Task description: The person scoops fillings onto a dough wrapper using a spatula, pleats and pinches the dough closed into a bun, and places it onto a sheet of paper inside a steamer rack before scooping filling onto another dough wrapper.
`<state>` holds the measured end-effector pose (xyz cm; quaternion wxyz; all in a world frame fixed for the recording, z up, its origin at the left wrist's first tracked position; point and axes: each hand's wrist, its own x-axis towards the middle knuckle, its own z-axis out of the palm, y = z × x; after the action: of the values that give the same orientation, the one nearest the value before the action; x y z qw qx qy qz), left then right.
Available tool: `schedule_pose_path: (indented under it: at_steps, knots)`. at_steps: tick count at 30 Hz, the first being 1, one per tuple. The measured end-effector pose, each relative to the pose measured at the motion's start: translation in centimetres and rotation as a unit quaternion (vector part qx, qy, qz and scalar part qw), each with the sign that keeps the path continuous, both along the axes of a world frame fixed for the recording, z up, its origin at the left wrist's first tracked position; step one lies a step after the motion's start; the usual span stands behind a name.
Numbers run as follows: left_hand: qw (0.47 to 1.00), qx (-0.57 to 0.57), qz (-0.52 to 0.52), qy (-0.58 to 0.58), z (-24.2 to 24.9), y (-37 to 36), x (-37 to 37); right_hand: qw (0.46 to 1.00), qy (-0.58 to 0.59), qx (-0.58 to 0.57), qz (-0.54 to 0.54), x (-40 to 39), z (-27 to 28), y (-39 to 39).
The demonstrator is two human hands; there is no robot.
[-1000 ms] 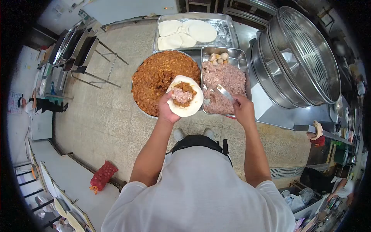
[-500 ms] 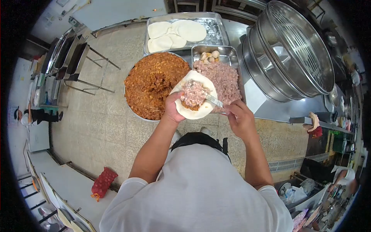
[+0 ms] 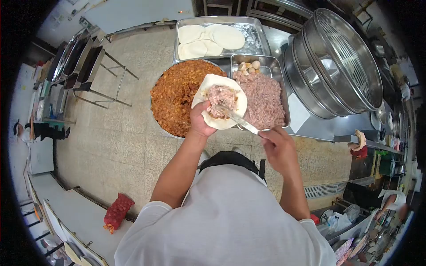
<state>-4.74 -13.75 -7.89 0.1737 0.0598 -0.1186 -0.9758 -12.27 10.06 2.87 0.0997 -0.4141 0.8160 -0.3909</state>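
Note:
My left hand (image 3: 202, 120) holds a round white dough wrapper (image 3: 214, 80) from its lower left side, thumb over the edge. Pink minced meat (image 3: 222, 95) sits in the middle of the wrapper, with some brown filling showing beneath it. In my right hand (image 3: 279, 147) is a flat metal filling spatula (image 3: 246, 123); its tip is pressed into the meat. Beneath and to the left lies a large round pan of reddish-brown chunky filling (image 3: 175, 97). On the right, a steel tray (image 3: 286, 95) holds more minced meat (image 3: 262, 101) and several pale, rounded pieces (image 3: 249, 66).
Behind, a metal tray (image 3: 259, 37) carries several flat dough wrappers (image 3: 230, 37). Large stacked steel steamers (image 3: 310, 75) stand on the right of the steel counter. A red mesh sack (image 3: 119, 210) is on the floor at left. Another person (image 3: 42, 131) stands far left.
The spatula has moved inward over the wrapper, its tip now in the meat, with more of its handle showing. The view has shifted slightly, so the pans appear farther right.

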Motion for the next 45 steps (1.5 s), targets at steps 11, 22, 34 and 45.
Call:
schedule_pose_path:
  at_steps: [11,22,34,45]
  knots:
    - [0.999,-0.050,-0.018,-0.003,1.0,-1.9,2.6,0.999,0.026,-0.024,-0.001,1.8,-1.3,-2.4]
    - [0.991,-0.083,-0.102,0.003,1.7,-3.0,6.5,0.997,-0.037,-0.052,-0.053,4.5,-0.2,-2.0]
    - [0.994,-0.004,-0.108,-0.007,1.1,-3.2,8.0,0.993,0.072,0.077,-0.055,8.2,1.5,-1.2]
    - [0.990,0.087,-0.075,0.084,3.8,-2.3,8.8,0.986,0.142,0.089,-0.017,7.1,2.1,-1.1]
